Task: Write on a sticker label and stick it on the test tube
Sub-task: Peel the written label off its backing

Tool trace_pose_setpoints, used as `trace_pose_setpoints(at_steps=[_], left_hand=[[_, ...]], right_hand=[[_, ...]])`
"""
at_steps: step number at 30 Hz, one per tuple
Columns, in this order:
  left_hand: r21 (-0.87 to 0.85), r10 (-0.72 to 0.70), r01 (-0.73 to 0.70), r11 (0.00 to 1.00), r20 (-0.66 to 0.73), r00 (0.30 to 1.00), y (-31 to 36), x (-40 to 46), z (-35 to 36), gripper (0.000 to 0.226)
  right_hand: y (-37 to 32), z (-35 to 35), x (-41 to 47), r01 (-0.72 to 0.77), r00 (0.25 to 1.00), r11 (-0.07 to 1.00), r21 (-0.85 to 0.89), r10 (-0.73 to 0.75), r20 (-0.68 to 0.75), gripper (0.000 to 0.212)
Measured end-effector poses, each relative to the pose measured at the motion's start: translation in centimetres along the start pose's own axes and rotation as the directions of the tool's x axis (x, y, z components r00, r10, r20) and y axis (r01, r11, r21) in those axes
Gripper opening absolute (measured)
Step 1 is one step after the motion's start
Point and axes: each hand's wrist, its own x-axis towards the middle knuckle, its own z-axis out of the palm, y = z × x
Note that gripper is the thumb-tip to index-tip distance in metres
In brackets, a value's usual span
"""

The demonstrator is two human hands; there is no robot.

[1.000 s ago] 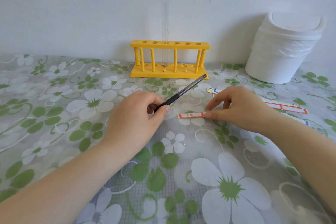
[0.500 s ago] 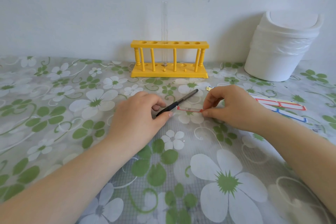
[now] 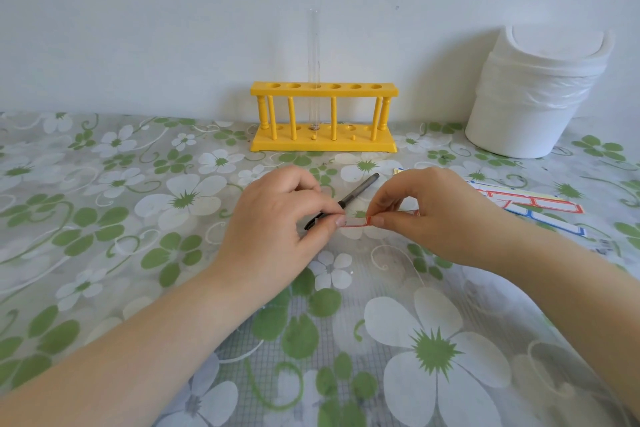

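Head view: both hands (image 3: pixel 277 218) (image 3: pixel 433 215) pinch the label (image 3: pixel 355 221); left apparently grips pen (image 3: pixel 360 191).

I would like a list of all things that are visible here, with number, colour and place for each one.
test tube: 1, clear, upright in the rack's third hole from the left
rack: 1, yellow, by the wall
bin: 1, white, back right
pen: 1, black, in the left hand
sticker label: 1, white with red border, between both hands
label sheets: red-bordered and blue-bordered, right of the right hand
tablecloth: 1, green-and-white floral
left hand: holds pen, pinches label
right hand: pinches label
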Motion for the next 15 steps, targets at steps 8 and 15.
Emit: trace_pose_setpoints(at_steps=[8,15], left_hand=[[-0.084,-0.102,0.102,0.991,0.009,0.995,0.25,0.01,0.07,0.021],[-0.177,-0.222,0.221,0.959,0.019,0.975,0.22,0.05,0.07,0.017]], right_hand=[[0.36,0.39,0.36,-0.043,0.997,0.993,0.111,0.049,-0.053,0.007],[0.75,0.11,0.69,-0.103,0.988,0.965,0.242,0.128,-0.089,0.011]])
